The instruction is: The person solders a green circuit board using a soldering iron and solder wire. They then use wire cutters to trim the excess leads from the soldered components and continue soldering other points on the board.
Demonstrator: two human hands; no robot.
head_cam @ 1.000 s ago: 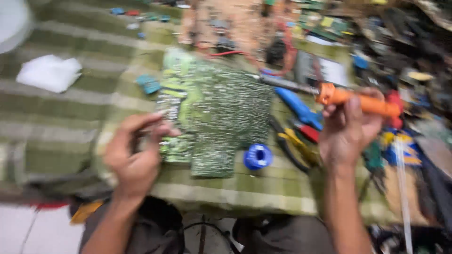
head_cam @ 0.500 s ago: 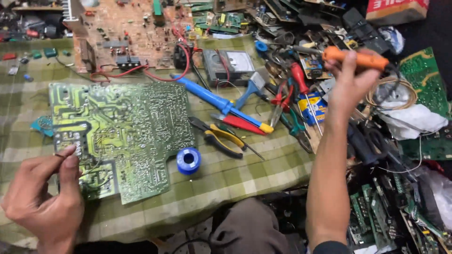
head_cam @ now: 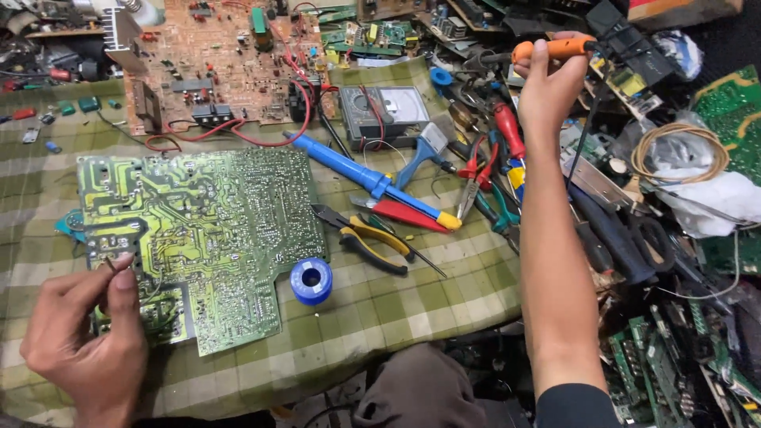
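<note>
- Board (head_cam: 198, 238), green, solder side up, lies on the checked counter (head_cam: 412, 309) at near left, with the solder spool (head_cam: 311, 280) just beside its right edge.
- Left hand (head_cam: 87, 341) pinches a thin wire at the board's near-left corner, fingers (head_cam: 123, 273) closed on it; a loose pinch could let it spring away.
- Right hand (head_cam: 547, 87) is wrapped around an orange iron (head_cam: 555, 49), raised far right over pliers and screwdrivers; its tip or cord could snag that clutter or scorch something.
</note>
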